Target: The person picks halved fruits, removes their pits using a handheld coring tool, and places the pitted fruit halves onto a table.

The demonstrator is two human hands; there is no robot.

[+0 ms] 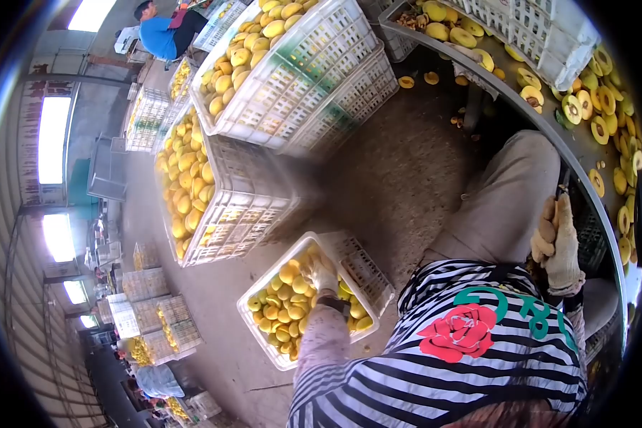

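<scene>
My left hand (321, 277), in a pale glove, reaches down among yellow peaches (284, 292) in a white plastic crate (262, 351) on the floor. Its fingertips are blurred against the fruit, so their grip is unclear. A dark band circles that wrist. Beside my thigh, under the table edge, my right hand (558, 242) is also gloved, its fingers curled closed. A small dark tip shows past them, but what they hold I cannot make out.
Tall crates of peaches (189, 171) and stacked crates (299, 71) stand beyond the floor crate. A metal-edged table (581, 167) at the right bears cut peach halves (598, 128) and another crate (528, 36). A person in blue (158, 36) sits farther off.
</scene>
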